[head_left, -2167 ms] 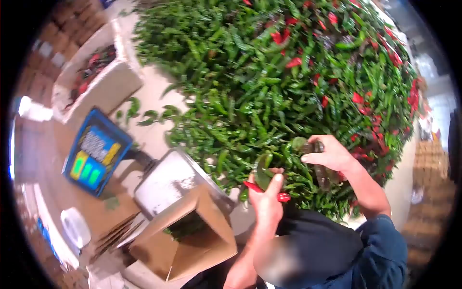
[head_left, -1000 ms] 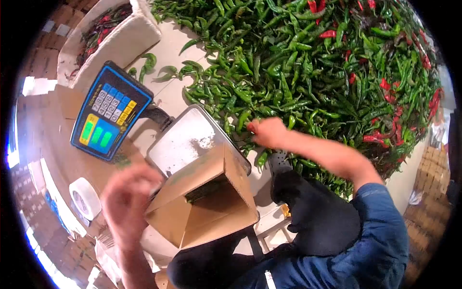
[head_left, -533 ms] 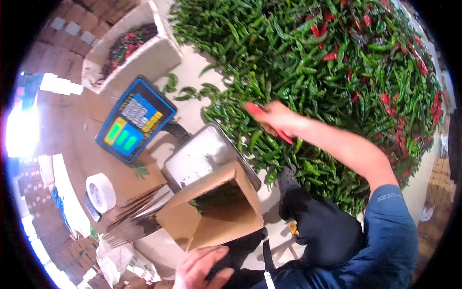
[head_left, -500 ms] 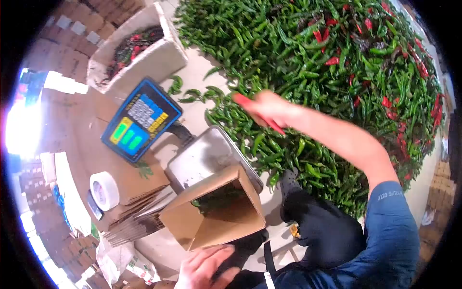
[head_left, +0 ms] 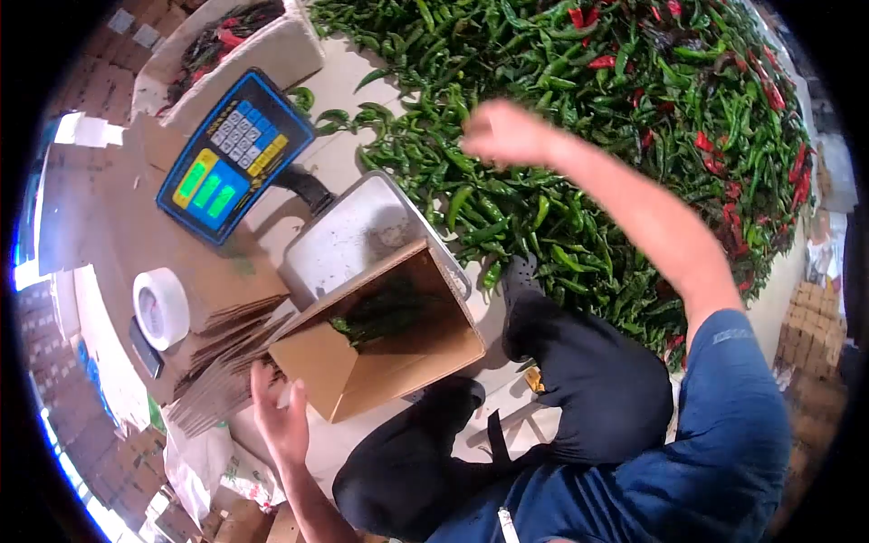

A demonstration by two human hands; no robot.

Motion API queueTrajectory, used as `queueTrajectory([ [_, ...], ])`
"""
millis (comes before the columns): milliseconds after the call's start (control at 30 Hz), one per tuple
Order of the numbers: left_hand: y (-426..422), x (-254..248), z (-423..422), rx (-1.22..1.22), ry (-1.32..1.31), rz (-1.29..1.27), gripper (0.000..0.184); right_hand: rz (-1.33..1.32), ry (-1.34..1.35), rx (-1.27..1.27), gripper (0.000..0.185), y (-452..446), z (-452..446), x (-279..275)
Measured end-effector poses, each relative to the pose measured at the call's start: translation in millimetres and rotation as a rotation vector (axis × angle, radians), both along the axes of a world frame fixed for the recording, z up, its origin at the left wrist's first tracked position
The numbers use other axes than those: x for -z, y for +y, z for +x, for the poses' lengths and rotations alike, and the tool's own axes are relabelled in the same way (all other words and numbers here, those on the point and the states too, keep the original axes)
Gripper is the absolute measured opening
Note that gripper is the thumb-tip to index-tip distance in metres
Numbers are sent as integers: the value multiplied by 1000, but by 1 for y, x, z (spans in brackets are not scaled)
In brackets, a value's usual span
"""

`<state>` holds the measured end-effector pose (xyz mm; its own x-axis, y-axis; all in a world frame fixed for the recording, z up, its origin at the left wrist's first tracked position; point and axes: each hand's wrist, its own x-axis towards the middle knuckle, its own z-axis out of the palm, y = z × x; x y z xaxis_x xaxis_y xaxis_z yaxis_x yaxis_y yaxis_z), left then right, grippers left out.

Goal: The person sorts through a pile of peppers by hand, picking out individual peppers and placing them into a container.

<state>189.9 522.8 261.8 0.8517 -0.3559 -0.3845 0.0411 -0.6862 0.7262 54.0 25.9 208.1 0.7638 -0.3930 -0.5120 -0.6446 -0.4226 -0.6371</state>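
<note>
My left hand is beside the near left corner of an open cardboard box, fingers apart and holding nothing. Inside the tilted box lie green peppers. Over the left part of a large pile of green and red peppers is my right hand, blurred, its fingers seemingly curled; no pepper shows in it. A bright red pepper shows at the white foam box, among dark and red peppers.
A scale's metal platform stands behind the cardboard box, with its lit display to the left. Flattened cardboard, a tape roll and a plastic bag lie at the left. My dark-trousered knees are close in front.
My right hand has moved up in view, and the red pepper seen in it before no longer shows there. My left hand has shifted left from the box's front edge. The camera view has shifted.
</note>
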Motion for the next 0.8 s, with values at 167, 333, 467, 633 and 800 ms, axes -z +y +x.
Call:
queueTrajectory([
  [167, -13, 33, 19, 140, 235, -7, 39, -206, 73, 101, 68, 93, -120, 132],
  [333, 2, 32, 25, 117, 198, 178, 40, -52, -170, 505, 58, 105, -148, 162],
  [467, -1, 32, 23, 56, 177, 106, 47, -133, -213, 695, 49, 64, -157, 131],
  [633, -9, 19, 18, 81, 50, 29, 49, -244, -490, 961, 45, 41, -225, 111],
  [800, -46, -24, 16, 371, -597, 175, 59, -406, -498, 1260, 41, 65, -338, 95],
])
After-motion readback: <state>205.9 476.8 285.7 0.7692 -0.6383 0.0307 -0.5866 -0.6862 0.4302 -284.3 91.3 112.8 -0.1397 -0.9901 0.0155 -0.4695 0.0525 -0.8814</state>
